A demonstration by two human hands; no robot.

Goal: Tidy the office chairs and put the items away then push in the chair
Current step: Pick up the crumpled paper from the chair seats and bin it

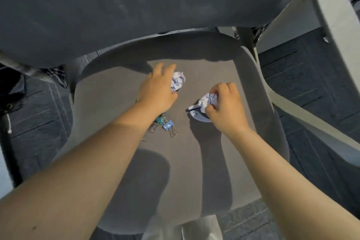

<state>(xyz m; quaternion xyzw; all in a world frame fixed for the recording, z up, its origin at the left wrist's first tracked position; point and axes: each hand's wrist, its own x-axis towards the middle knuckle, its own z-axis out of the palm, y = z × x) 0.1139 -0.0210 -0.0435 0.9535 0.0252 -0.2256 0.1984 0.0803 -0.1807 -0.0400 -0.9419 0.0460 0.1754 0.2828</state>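
I look down on a grey office chair seat [120,107] with its dark mesh backrest [136,0] at the top of the view. My left hand [157,89] curls around a crumpled white paper ball [177,82] near the seat's middle. My right hand [226,105] pinches a second crumpled paper ball [208,100], which lies over a white and dark object [198,115] that I cannot identify. Several binder clips [166,125], blue and teal, lie on the seat beside my left wrist.
The chair's light armrest [303,107] runs down the right side. A white desk edge [331,25] stands at the upper right. Dark carpet tiles [311,76] surround the chair. A dark chair part and cables show at the left edge.
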